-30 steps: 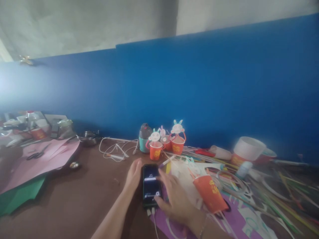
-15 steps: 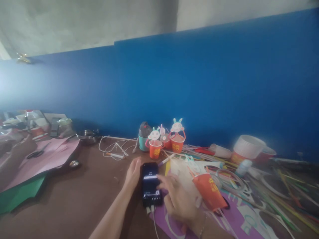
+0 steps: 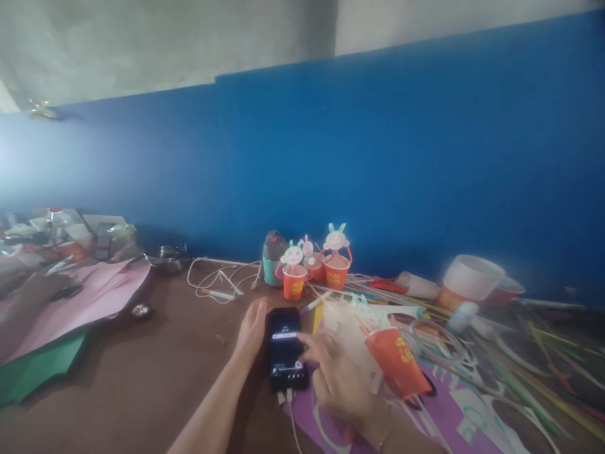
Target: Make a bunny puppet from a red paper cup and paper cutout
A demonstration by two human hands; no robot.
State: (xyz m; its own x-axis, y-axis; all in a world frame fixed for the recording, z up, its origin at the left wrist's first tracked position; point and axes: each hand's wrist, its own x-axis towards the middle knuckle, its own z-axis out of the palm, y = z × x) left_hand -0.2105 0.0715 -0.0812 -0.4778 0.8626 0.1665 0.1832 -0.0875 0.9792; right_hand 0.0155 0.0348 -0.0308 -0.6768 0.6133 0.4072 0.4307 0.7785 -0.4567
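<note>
A black smartphone [image 3: 284,353] with a lit screen is tilted up toward me, charging plugs at its lower end. My left hand [image 3: 253,328] is closed at the phone's left edge, and its fingers are partly hidden. Over the right side of the screen is my right hand [image 3: 338,375], with the index finger stretched out at the glass and the others loosely bent. An orange paper cup [image 3: 399,362] lies tipped just right of that hand. Purple paper [image 3: 314,413] lies underneath.
Small orange cups with paper rabbit faces [image 3: 335,268] stand near a teal bottle [image 3: 273,268]. White cables [image 3: 220,284] lie to the left. Stacked paper tubs [image 3: 472,277] and colored sticks clutter the right. Another person's hand [image 3: 33,299] is over pink paper [image 3: 101,287].
Both my hands and the phone stay almost in place. The other person's hand at far left has shifted over the pink paper.
</note>
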